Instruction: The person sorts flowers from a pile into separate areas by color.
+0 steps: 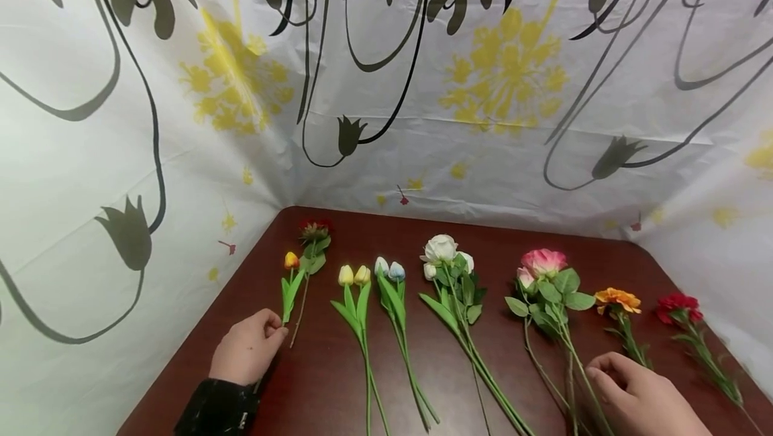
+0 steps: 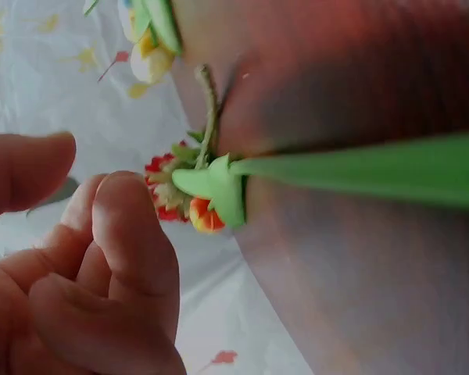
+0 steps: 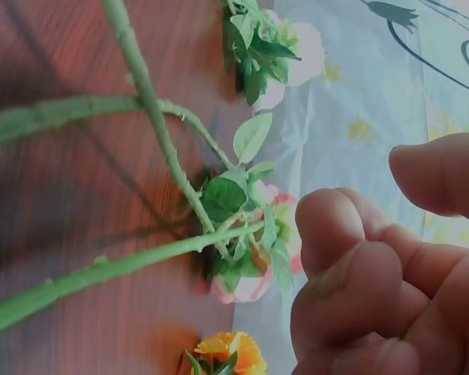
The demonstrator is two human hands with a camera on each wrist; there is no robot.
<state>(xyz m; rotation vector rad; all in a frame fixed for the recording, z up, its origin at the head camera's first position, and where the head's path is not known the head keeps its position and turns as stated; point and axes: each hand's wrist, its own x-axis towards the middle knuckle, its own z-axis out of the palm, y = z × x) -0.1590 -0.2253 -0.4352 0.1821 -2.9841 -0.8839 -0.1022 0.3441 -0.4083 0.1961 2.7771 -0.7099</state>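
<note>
In the head view my left hand [image 1: 247, 349] is at the lower end of an orange tulip [image 1: 292, 261], with a red flower [image 1: 315, 231] lying just behind. The left wrist view shows the thumb and loosely bent fingers [image 2: 133, 226] apart, nothing between them, while the tulip's green stem [image 2: 359, 170] passes beside. On the other side, my right hand [image 1: 646, 396] hovers by the stems of pink roses [image 1: 543, 263]. Its fingers [image 3: 328, 234] are loosely bent and the thumb stands away from them. Those stems [image 3: 102, 269] run past the hand, outside its grasp.
Between the hands lie yellow tulips [image 1: 346, 276], blue-tipped tulips [image 1: 396, 271] and white roses [image 1: 441, 249]. An orange flower [image 1: 617, 300] and a red carnation [image 1: 679, 308] lie at the right. A patterned white sheet [image 1: 386, 94] hangs around the dark red table [image 1: 326, 382].
</note>
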